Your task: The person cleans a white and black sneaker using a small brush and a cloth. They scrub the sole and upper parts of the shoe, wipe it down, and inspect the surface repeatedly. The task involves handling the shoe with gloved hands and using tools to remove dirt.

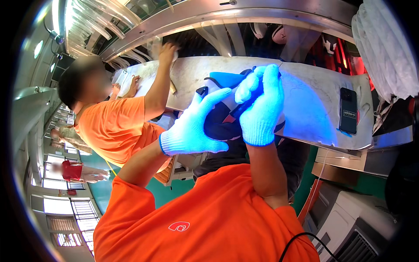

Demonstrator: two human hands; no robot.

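Both hands up off the worktop (305, 94), w/ a shoe (222, 118) pinched between them, lifted close under the camera, prob. so the blue glow falling on it shows the surface better. That's a judgement; the lamp itself isn't in view.

Left hand (192, 129), white knit glove: fingers spread approx. halfway, curled round the shoe's left side, index stretched up along the dark part. Gripping, not clenched. Right hand (261, 109), same glove: wrapped over the top right of the shoe, fingers bent down across it, thumb side hidden. Also gripping. What the fingertips do underneath, can't tell.

Shoe sits above the worktop's near edge, roughly mid-length, not resting on it. Dark body w/ blue panel and a bit of white and red; which end points where, hard to say, gloves cover most of it.

Phone (348, 110) lies flat near the worktop's right end, well apart from the hands, parked out of the way of the glow patch.

Co-worker (115, 126) in orange shirt at the worktop's left end, one arm reaching up to the far edge, the other hand on a pale sheet (131, 85) there. Separate work, no contact w/ the shoe.
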